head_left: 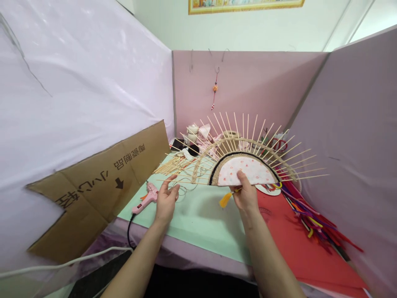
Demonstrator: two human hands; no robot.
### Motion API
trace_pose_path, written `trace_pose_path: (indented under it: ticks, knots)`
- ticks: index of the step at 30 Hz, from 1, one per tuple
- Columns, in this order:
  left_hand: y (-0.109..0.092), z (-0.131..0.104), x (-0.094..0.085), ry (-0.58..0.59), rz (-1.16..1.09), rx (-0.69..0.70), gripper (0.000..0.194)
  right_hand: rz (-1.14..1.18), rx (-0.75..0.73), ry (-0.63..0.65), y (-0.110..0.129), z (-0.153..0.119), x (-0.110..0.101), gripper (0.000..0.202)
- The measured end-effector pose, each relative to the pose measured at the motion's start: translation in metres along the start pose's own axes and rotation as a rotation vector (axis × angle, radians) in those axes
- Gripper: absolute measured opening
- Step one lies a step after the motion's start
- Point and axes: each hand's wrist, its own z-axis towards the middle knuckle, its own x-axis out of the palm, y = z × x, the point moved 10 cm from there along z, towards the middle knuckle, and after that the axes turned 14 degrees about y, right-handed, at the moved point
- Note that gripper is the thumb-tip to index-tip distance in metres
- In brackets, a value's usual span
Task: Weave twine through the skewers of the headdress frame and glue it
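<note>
Both forearms reach in from the near edge over the counter (pixel 198 219). Left hand (pixel 166 201) hovers open, fingers loosely spread, holding nothing, just right of the pink glue gun (pixel 148 198) lying on the green mat. Right hand (pixel 246 194) pinches the half-round fan frame (pixel 245 167) at its flat lower edge, thumb on the spotted fabric, keeping it upright so the skewer spokes fan out clear of the surface. Loose skewers (pixel 173 164) lie beyond the left hand; pipe cleaners (pixel 313 221) lie at right.
</note>
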Motion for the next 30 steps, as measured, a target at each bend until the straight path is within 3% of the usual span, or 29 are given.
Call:
trace_pose_path:
  ticks: [4, 9, 15, 22, 30]
  knots:
    - [-0.006, 0.01, 0.019, 0.147, -0.023, 0.022, 0.028, 0.016, 0.026, 0.01, -0.004, 0.001, -0.001, 0.038]
    - [-0.005, 0.012, 0.029, 0.23, -0.037, -0.021, 0.024, -0.001, 0.063, 0.007, -0.009, 0.003, -0.003, 0.039]
    - [0.019, 0.009, 0.046, 0.383, -0.337, -0.335, 0.031, -0.013, 0.092, 0.029, -0.011, 0.004, 0.0, 0.036]
    - [0.024, 0.004, 0.054, 0.401, -0.429, -0.438, 0.033, -0.071, 0.131, 0.106, -0.018, 0.008, 0.003, 0.034]
    - [0.014, -0.001, 0.064, 0.444, -0.351, -0.361, 0.041, -0.055, 0.182, 0.111, -0.026, 0.009, 0.003, 0.035]
